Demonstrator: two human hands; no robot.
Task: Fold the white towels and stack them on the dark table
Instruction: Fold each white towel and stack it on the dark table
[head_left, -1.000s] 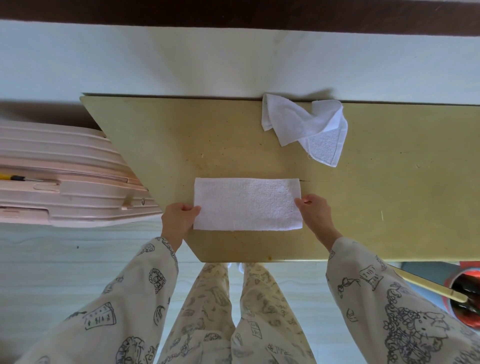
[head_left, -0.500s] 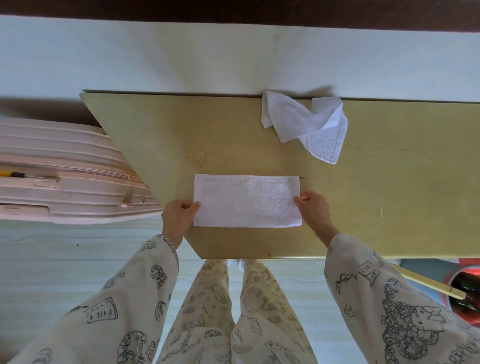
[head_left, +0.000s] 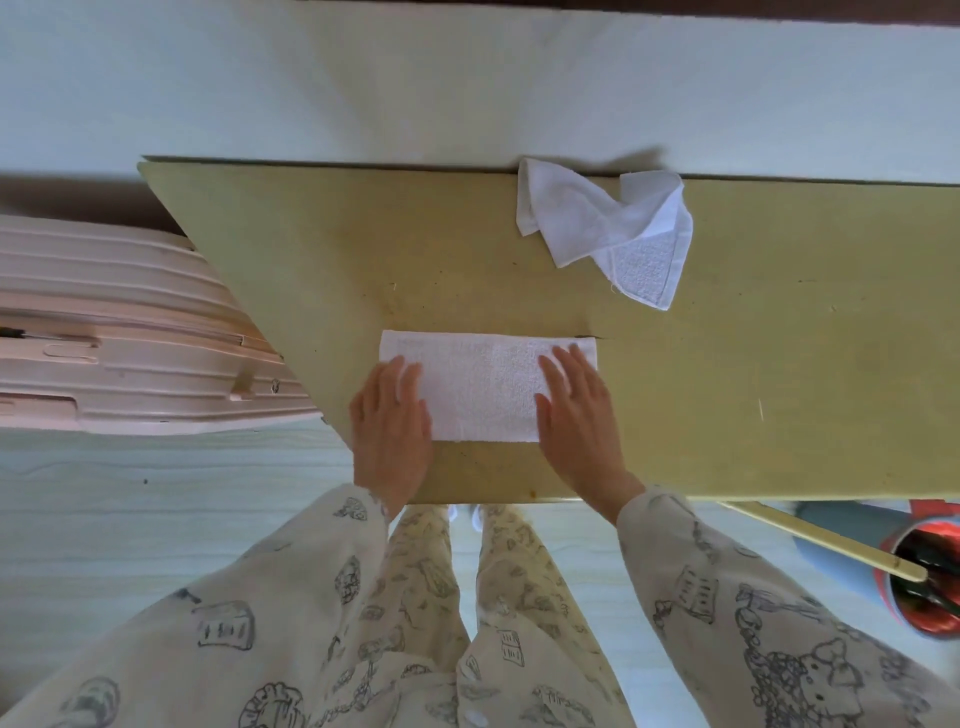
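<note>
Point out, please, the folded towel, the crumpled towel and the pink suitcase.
folded towel (head_left: 483, 389): head view, bare middle between the hands.
crumpled towel (head_left: 582, 218): head view, its left layer of cloth.
pink suitcase (head_left: 130, 322): head view, ribbed shell.

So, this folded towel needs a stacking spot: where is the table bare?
Bare: table right of the right hand, below the crumpled towel; also the far left part. Crowded: the near edge, both hands flat on the folded towel.

I see a yellowish table (head_left: 779, 389) with two white towels lying directly on it. The folded towel (head_left: 483, 387) lies flat near its front edge; the crumpled towel (head_left: 602, 228) sits at the far edge.
</note>
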